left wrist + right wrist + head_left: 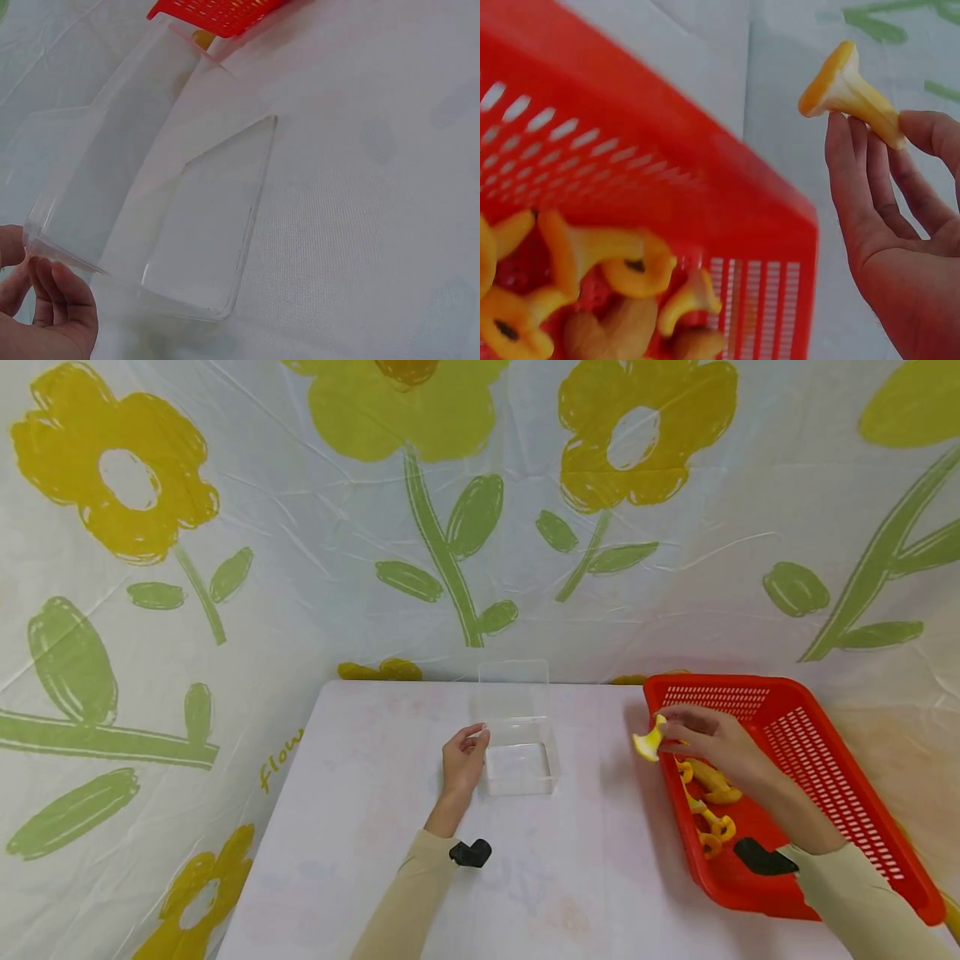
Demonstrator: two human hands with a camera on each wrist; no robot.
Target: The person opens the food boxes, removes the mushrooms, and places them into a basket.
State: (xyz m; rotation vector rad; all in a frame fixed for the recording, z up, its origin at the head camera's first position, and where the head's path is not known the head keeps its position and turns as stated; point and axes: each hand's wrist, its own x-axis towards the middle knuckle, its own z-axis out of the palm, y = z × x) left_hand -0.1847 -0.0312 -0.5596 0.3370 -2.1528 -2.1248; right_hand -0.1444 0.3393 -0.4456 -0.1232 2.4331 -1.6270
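My right hand [720,745] pinches a yellow mushroom with a pale stem [649,740] by its stem end, over the left rim of the red basket [862,777]. In the right wrist view the mushroom's flared cap [825,81] points away from the thumb. At the middle of the table, my left hand [463,764] holds the left rim of a clear plastic box [520,786] between thumb and fingers. The box stands upright with its hinged lid [513,687] raised at the back. Nothing shows inside it.
Inside the basket lie several yellow mushrooms [604,244] and a few browner pieces [622,330], gathered along its left side. A flower-printed cloth [315,585] hangs behind and left of the white table [360,793].
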